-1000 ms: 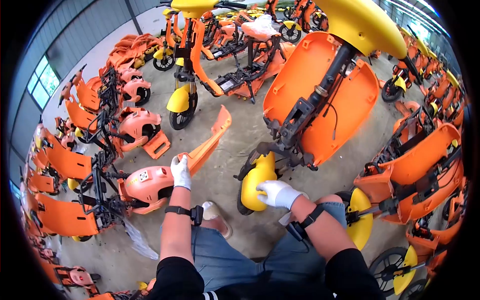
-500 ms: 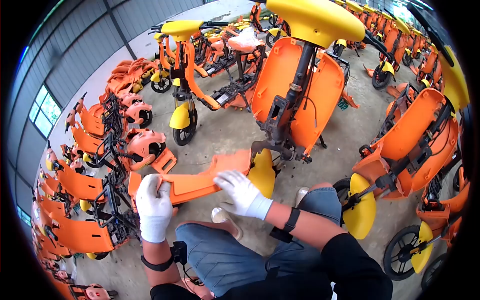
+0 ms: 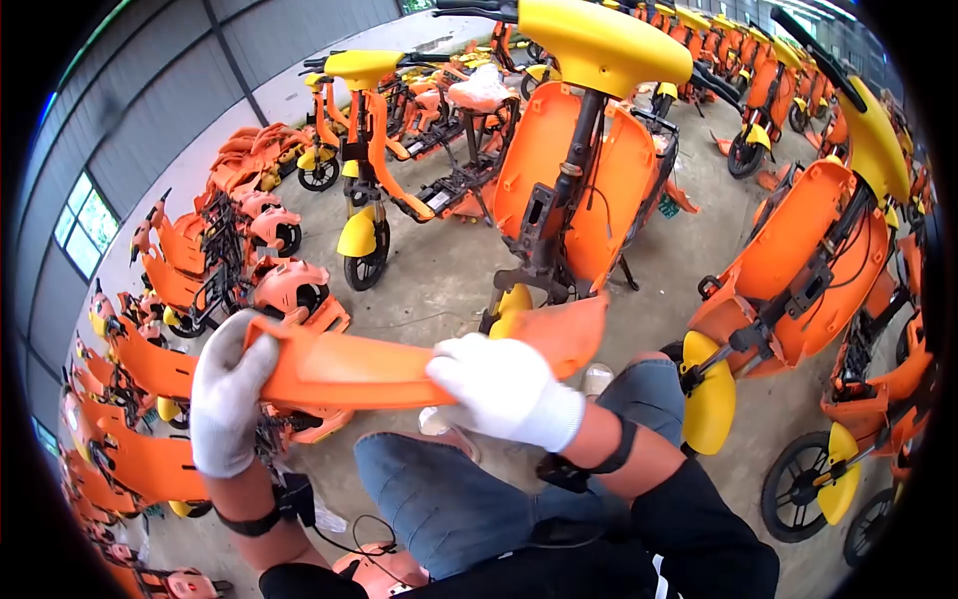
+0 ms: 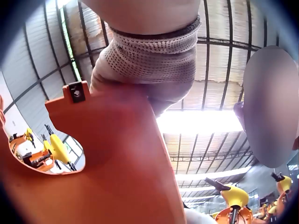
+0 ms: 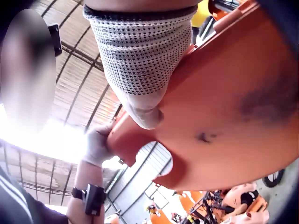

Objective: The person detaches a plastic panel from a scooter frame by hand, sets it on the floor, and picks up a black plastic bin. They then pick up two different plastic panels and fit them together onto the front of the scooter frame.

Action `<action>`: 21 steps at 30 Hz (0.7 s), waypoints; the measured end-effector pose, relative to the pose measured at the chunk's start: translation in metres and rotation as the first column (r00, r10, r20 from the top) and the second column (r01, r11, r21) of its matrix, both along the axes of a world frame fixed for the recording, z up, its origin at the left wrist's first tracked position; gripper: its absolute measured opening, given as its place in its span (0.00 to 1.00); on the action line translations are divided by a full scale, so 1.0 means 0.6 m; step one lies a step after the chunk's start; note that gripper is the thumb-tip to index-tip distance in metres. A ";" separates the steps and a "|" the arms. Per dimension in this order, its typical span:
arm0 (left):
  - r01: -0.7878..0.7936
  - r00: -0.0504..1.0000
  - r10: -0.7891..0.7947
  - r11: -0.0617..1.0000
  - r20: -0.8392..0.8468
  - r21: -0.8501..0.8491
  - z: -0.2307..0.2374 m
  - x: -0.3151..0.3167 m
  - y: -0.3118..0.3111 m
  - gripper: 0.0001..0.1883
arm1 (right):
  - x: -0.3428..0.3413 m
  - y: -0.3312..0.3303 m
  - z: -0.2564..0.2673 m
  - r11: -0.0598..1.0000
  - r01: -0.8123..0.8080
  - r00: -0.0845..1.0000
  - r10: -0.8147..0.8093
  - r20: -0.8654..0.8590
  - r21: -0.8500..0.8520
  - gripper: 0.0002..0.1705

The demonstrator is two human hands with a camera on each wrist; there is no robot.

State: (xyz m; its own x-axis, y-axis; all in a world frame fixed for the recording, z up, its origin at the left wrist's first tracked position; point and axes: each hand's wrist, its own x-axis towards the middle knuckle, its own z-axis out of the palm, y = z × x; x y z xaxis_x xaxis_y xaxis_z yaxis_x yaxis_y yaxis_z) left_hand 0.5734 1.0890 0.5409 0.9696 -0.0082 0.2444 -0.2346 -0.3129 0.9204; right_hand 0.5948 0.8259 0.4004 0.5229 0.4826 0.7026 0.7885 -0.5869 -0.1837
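Observation:
A long, curved orange panel [image 3: 349, 371] is held up across the front of the body. My gloved left hand [image 3: 232, 394] grips its left end, thumb on the near face. The gloved right hand [image 3: 507, 391] holds the panel's lower edge near the middle, fingers over the near side. In the left wrist view the panel [image 4: 117, 172] shows a rounded cut-out and a small dark clip at one corner. Dark smudges mark the panel [image 5: 224, 140] in the right wrist view, where my right hand [image 5: 145, 100] lies along its edge.
A partly stripped scooter with a yellow handlebar cover [image 3: 604, 50] stands ahead. Another orange scooter body [image 3: 788, 270] with a yellow fender [image 3: 711, 399] is at the right. Rows of orange scooters [image 3: 150, 364] line the left, and a pink-orange part [image 3: 374, 569] lies low near the legs.
The panel has risen from beside the left leg to in front of the body, turning sideways. My right hand has left the yellow fender and now holds the panel too.

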 end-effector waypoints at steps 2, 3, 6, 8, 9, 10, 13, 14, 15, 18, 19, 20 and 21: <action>0.063 0.998 -0.064 0.997 -0.019 -0.033 -0.012 0.010 -0.019 0.12 | -0.032 -0.042 0.036 0.997 0.064 0.998 -0.065 -0.003 -0.049 0.18; 0.099 0.994 -0.101 0.994 -0.039 -0.048 -0.021 0.017 -0.028 0.13 | -0.042 -0.061 0.042 0.991 0.112 0.994 -0.110 0.025 -0.080 0.18; 0.212 0.969 -0.224 0.971 -0.103 -0.111 -0.064 0.037 -0.069 0.15 | -0.073 -0.117 0.062 0.967 0.200 0.980 -0.196 0.042 -0.160 0.18; 0.205 0.975 -0.212 0.974 -0.061 -0.099 -0.112 0.045 -0.098 0.18 | -0.078 -0.157 0.052 0.951 0.218 0.974 -0.225 -0.007 -0.221 0.19; 0.271 0.954 -0.287 0.950 -0.090 -0.158 -0.122 0.042 -0.116 0.20 | -0.078 -0.177 0.041 0.947 0.223 0.972 -0.234 -0.023 -0.231 0.19; 0.330 0.926 -0.360 0.919 -0.117 -0.215 -0.130 0.038 -0.133 0.22 | -0.078 -0.195 0.027 0.945 0.226 0.969 -0.242 -0.043 -0.237 0.19; 0.451 0.884 -0.461 0.885 -0.080 -0.116 -0.184 0.054 -0.185 0.21 | -0.075 -0.241 -0.013 0.931 0.292 0.934 -0.327 -0.146 -0.220 0.17; 0.464 0.879 -0.469 0.883 -0.087 -0.067 -0.202 0.059 -0.207 0.20 | -0.073 -0.252 -0.027 0.916 0.326 0.906 -0.373 -0.199 -0.234 0.17; 0.424 0.905 -0.425 0.905 -0.032 -0.043 -0.243 0.070 -0.232 0.18 | -0.069 -0.263 -0.045 0.913 0.331 0.902 -0.380 -0.204 -0.238 0.17; 0.361 0.931 -0.363 0.930 0.032 0.068 -0.294 0.080 -0.299 0.20 | -0.041 -0.304 -0.115 0.879 0.406 0.865 -0.458 -0.205 -0.251 0.17; 0.331 0.940 -0.337 0.940 0.061 0.088 -0.323 0.085 -0.326 0.19 | -0.026 -0.322 -0.148 0.847 0.446 0.832 -0.511 -0.215 -0.289 0.18; 0.301 0.946 -0.310 0.948 0.090 0.108 -0.367 0.093 -0.356 0.19 | -0.010 -0.338 -0.181 0.813 0.483 0.797 -0.562 -0.222 -0.325 0.19; 0.241 0.954 -0.259 0.962 0.154 0.126 -0.397 0.092 -0.386 0.18 | 0.001 -0.348 -0.213 0.760 0.540 0.736 -0.635 -0.234 -0.362 0.20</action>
State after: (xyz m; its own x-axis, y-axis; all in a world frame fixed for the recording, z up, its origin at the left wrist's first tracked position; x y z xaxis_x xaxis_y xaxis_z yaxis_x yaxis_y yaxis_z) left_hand 0.6287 0.8573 0.3025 0.8784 -0.2791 0.3880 -0.4657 -0.3170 0.8262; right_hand 0.5955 0.6174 0.2726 0.9321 0.1327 0.3369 0.1884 -0.9723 -0.1383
